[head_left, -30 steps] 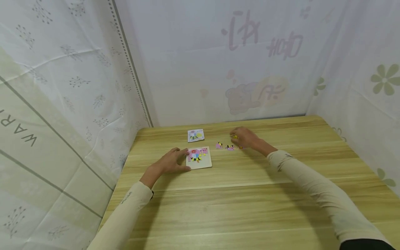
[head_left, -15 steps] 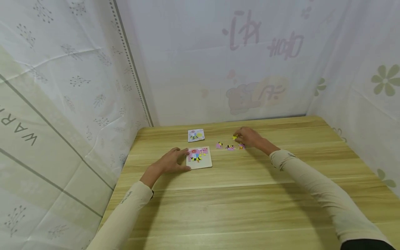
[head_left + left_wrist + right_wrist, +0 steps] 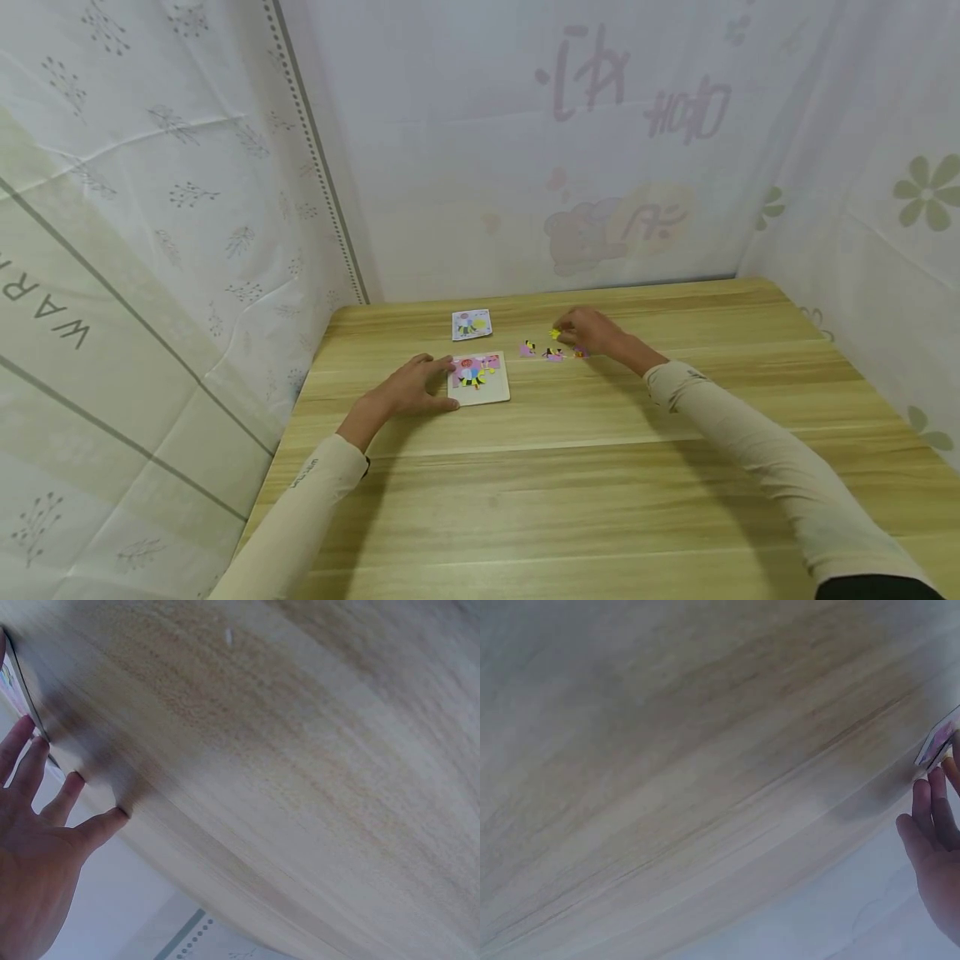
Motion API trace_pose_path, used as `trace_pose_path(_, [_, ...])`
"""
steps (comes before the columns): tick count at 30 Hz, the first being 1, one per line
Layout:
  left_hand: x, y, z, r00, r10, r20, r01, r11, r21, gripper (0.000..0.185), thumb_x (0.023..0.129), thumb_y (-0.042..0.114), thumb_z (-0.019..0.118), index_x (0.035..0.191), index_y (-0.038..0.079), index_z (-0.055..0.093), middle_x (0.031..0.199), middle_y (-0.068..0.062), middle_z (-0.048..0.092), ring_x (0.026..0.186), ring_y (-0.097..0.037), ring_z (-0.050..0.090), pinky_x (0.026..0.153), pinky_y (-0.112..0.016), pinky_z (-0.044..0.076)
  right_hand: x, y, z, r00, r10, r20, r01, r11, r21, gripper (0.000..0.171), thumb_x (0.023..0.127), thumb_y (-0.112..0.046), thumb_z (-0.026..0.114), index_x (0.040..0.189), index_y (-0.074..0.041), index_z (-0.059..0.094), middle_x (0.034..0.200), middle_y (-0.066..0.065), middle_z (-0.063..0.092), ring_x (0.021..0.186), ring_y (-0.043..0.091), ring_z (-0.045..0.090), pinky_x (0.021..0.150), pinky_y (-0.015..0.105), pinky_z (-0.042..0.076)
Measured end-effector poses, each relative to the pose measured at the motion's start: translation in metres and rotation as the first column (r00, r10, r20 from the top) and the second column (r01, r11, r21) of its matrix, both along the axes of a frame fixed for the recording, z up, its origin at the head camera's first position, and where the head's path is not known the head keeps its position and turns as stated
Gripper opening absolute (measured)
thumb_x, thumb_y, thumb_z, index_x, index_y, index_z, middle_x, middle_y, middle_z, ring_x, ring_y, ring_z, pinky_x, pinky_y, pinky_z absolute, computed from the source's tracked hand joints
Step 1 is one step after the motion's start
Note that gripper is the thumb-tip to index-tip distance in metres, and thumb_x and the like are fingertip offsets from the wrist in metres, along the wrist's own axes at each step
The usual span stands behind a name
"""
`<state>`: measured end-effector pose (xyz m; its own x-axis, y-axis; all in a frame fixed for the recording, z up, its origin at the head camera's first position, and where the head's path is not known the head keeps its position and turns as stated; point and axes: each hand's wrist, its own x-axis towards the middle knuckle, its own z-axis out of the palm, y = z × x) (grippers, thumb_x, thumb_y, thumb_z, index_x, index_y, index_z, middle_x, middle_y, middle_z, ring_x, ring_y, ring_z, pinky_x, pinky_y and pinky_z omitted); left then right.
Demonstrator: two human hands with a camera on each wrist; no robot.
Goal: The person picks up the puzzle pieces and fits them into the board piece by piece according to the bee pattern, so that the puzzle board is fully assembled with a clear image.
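My left hand rests at the left side of a square puzzle board, thumb at its near corner and a fingertip on its left part. Part of a bee picture lies in the board's upper half. In the left wrist view the fingers look spread and fairly straight. My right hand pinches a yellow puzzle piece at its fingertips, near the table. Just nearer lie loose pieces: a pink and black-yellow one, a similar one and a pink-red one, partly under the hand.
A small printed bee picture card lies behind the board. The wooden table meets patterned cloth walls at its back and sides.
My right hand shifts slightly right, then back left, with the yellow piece now showing ahead of its fingertips. The pink-red piece shows more than at first. My left hand stays on the board.
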<state>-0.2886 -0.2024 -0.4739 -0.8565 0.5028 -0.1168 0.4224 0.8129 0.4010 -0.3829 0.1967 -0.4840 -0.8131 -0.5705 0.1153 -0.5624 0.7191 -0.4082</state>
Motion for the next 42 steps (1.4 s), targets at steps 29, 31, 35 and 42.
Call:
trace_pose_path(29, [0.0,-0.001,0.001,1.0,-0.01,-0.002,0.01,1.0,0.011,0.089,0.087,0.055,0.08,0.158,0.013,0.046,0.154,-0.023,0.046,0.142,-0.039,0.043,0.115,-0.056,0.038,0.026,-0.055,0.002,0.972,0.199,-0.124,-0.203,0.979,-0.016,0.026,0.096,-0.016,0.077,0.119,-0.003,0.078,0.108,0.011,0.073,0.099,0.023,0.064,0.08,0.036,0.056])
trace_pose_path(31, [0.0,-0.001,0.001,1.0,-0.009,0.0,0.009,1.0,0.009,0.089,0.087,0.056,0.08,0.158,0.014,0.046,0.154,-0.022,0.046,0.142,-0.038,0.043,0.116,-0.056,0.038,0.028,-0.061,0.002,0.976,0.188,-0.115,-0.19,0.982,-0.008,0.024,0.096,-0.016,0.077,0.117,-0.005,0.079,0.107,0.009,0.073,0.098,0.022,0.064,0.081,0.035,0.055])
trace_pose_path(35, [0.0,-0.001,0.001,1.0,-0.001,0.011,0.001,1.0,0.006,0.089,0.087,0.056,0.08,0.158,0.015,0.046,0.155,-0.022,0.044,0.143,-0.038,0.042,0.116,-0.056,0.037,0.034,-0.07,0.004,0.978,0.189,-0.092,-0.19,0.982,0.005,0.019,0.097,-0.017,0.076,0.114,-0.008,0.079,0.108,0.007,0.071,0.1,0.021,0.063,0.085,0.036,0.055])
trace_pose_path(42, [0.0,-0.001,0.001,1.0,0.004,0.019,-0.004,1.0,-0.01,0.089,0.087,0.057,0.079,0.159,0.016,0.045,0.155,-0.023,0.043,0.142,-0.039,0.042,0.115,-0.058,0.037,0.043,-0.083,0.006,0.976,0.216,-0.034,-0.218,0.974,-0.055,0.019,0.098,-0.017,0.075,0.114,-0.009,0.078,0.113,0.007,0.069,0.105,0.022,0.063,0.091,0.039,0.054])
